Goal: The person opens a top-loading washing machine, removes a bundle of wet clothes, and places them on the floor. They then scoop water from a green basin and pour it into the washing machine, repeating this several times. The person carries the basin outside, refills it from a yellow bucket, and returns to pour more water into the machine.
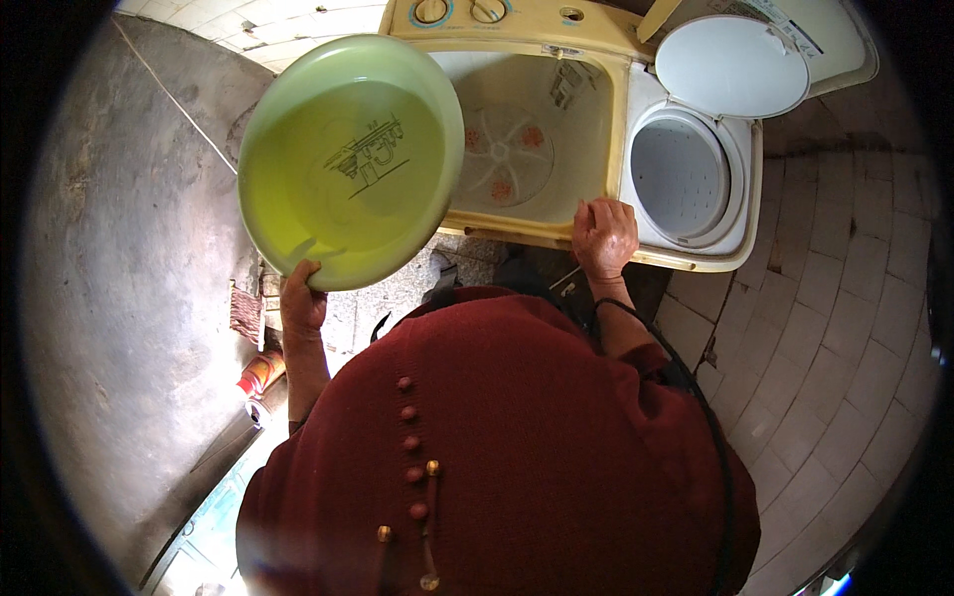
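A large light-green basin (pixel 298 199) is tilted toward the washing machine, its far-right rim over the wash tub's left side. At its near rim, my left hand (pixel 302 296) is closed, thumb over the edge inside; its other fingers are mostly hidden. Dark line markings show on the basin's yellow-green bottom. My right hand (pixel 604 236) curls over the near front edge of the twin-tub washing machine (pixel 618 109), between the two tubs. Inside the uncovered wash tub (pixel 581 149) lies a round pulsator (pixel 507 154) with reddish patches; I cannot tell whether water covers it.
Right of the wash tub is the spin tub (pixel 681 174), its round white lid (pixel 733 68) raised. Knobs (pixel 430 10) line the back panel. A grey wall (pixel 129 199) bounds the left; white tiles (pixel 825 318) cover the right. A red-orange container (pixel 260 373) lies by my left forearm.
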`<state>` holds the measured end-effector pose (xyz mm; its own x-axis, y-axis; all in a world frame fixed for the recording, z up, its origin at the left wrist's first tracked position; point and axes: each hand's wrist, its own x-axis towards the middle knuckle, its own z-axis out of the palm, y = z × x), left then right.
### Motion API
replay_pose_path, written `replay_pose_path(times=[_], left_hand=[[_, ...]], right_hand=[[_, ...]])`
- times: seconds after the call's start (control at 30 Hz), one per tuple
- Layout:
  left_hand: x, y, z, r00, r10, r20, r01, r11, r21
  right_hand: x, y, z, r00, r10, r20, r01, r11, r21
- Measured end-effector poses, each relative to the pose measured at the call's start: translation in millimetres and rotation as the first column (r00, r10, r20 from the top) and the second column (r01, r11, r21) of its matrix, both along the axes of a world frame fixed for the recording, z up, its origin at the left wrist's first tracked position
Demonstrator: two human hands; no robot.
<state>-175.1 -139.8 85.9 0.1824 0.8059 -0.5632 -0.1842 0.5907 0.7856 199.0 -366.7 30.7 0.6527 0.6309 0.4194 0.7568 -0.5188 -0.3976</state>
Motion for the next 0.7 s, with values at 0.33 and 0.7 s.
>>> replay_pose_path(times=[0.33,0.7], left_hand=[[1.3,-0.8,1.1,0.999,0.000,-0.043,0.001,1.000,0.006],[4.0,-1.6,3.2,1.000,-0.016,0.011,0.015,0.999,0.040]], right_hand=[[-0.7,0.6,0.8,1.000,0.003,0.021,-0.003,1.000,-0.009],[0.0,0.6,-1.0,1.000,0.007,0.025,-0.007,1.000,-0.005]])
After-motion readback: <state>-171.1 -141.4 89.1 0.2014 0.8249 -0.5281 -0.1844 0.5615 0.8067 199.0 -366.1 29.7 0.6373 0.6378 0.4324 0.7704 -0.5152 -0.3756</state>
